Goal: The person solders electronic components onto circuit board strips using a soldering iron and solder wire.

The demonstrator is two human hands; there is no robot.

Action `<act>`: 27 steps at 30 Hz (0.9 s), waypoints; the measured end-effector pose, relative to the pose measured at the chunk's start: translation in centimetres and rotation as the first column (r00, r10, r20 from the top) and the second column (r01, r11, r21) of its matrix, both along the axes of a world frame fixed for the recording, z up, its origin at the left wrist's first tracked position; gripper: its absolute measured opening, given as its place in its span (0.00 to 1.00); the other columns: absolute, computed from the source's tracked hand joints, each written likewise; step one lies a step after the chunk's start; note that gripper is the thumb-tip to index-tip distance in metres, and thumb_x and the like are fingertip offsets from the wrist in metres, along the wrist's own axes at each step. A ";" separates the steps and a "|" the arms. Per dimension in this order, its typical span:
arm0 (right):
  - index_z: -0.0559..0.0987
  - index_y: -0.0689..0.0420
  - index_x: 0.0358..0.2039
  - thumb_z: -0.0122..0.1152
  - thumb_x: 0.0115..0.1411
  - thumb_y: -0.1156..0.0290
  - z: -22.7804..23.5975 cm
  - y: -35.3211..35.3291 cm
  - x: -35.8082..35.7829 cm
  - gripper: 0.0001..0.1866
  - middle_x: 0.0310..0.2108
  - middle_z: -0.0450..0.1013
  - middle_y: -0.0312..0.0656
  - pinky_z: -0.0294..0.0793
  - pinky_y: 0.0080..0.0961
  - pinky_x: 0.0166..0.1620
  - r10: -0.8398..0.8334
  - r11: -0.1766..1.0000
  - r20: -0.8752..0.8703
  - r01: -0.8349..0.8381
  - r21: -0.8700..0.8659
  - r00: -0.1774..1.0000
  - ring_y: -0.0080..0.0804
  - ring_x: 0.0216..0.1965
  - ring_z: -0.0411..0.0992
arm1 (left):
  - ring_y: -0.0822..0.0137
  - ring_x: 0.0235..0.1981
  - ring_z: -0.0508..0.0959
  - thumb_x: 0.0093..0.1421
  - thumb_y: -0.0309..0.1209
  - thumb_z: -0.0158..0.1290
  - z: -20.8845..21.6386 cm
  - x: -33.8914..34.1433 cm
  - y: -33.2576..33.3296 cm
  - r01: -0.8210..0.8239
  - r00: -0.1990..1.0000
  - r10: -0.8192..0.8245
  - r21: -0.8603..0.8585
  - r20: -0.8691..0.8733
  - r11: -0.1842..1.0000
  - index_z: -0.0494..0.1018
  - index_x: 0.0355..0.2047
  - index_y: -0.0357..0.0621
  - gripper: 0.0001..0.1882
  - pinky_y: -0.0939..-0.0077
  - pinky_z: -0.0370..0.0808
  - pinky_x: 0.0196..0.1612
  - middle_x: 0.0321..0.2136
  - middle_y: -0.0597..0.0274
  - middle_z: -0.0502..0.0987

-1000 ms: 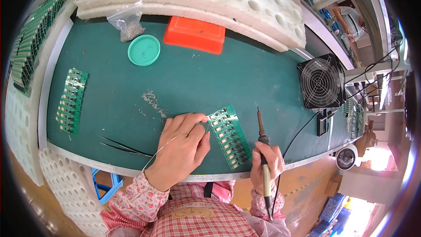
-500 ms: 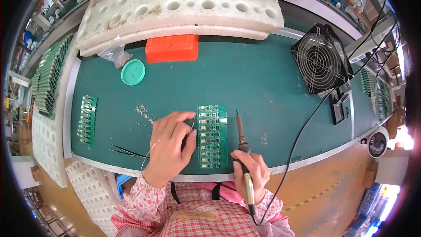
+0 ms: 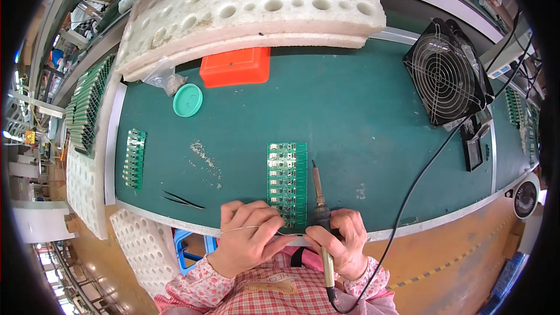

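A panel of small green circuit boards [image 3: 287, 178] lies on the green bench mat, close to its front edge. At its lower left corner, my left hand [image 3: 249, 236] is closed on a thin silvery solder wire [image 3: 240, 228]. The wire runs across the fingers toward my right hand [image 3: 344, 242], whose thumb and finger are at or very near its end; contact there is unclear. My right hand grips a soldering iron [image 3: 318, 189], its tip pointing away from me, just right of the panel and apart from it. Black tweezers [image 3: 183, 200] lie left of my left hand.
A black fan [image 3: 446, 76] with a wire grille stands at the far right; the iron's black cord [image 3: 417, 181] runs past it. Toward the back are a red box [image 3: 236, 68], a green lid [image 3: 188, 101] and white foam [image 3: 251, 20]. Another board panel [image 3: 134, 160] lies left.
My left hand has moved right and nearer me, to the panel's lower corner, bringing the solder wire close to my right hand. The iron has shifted slightly toward me. The whole view has shifted.
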State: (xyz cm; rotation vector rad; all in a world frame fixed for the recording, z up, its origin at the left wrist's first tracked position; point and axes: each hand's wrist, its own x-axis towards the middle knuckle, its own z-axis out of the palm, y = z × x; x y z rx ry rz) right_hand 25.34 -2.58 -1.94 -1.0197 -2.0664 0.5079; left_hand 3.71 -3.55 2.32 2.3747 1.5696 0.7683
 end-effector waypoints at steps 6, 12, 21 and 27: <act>0.81 0.49 0.42 0.73 0.44 0.71 0.4 0.4 -0.4 0.21 0.30 0.67 0.36 0.75 0.35 0.37 -0.034 0.999 -0.077 0.037 0.034 0.996 0.40 0.34 0.72 | 0.64 0.39 0.78 0.52 0.36 0.67 0.1 -0.9 -1.2 0.017 1.000 -0.017 -0.042 0.004 0.999 0.72 0.28 0.49 0.13 0.63 0.63 0.44 0.34 0.68 0.79; 0.76 0.60 0.38 0.67 0.57 0.74 0.9 0.1 -0.5 0.10 0.25 0.75 0.39 0.73 0.28 0.28 -0.221 0.972 -0.407 0.167 -0.165 0.886 0.33 0.23 0.72 | 0.60 0.30 0.76 0.60 0.21 0.54 -0.6 -1.4 -0.1 -0.235 0.938 0.258 -0.121 0.233 0.964 0.71 0.25 0.39 0.07 0.67 0.68 0.38 0.30 0.57 0.81; 0.73 0.63 0.40 0.58 0.65 0.75 3.4 2.1 -2.6 0.06 0.17 0.74 0.36 0.70 0.20 0.24 -0.313 0.846 -0.523 -0.017 -0.533 0.792 0.20 0.18 0.72 | 0.63 0.30 0.78 0.61 0.19 0.53 -1.8 -1.0 2.3 -0.301 0.878 0.350 -0.189 0.328 0.935 0.69 0.21 0.36 0.11 0.70 0.71 0.39 0.35 0.54 0.84; 0.71 0.63 0.39 0.51 0.69 0.70 3.4 2.9 -3.7 0.08 0.16 0.74 0.38 0.69 0.18 0.23 -0.272 0.874 -0.481 0.004 -0.486 0.834 0.21 0.17 0.72 | 0.63 0.30 0.78 0.58 0.20 0.56 -2.6 -1.5 2.8 -0.261 0.887 0.296 -0.145 0.353 0.954 0.67 0.19 0.39 0.12 0.69 0.70 0.38 0.39 0.57 0.84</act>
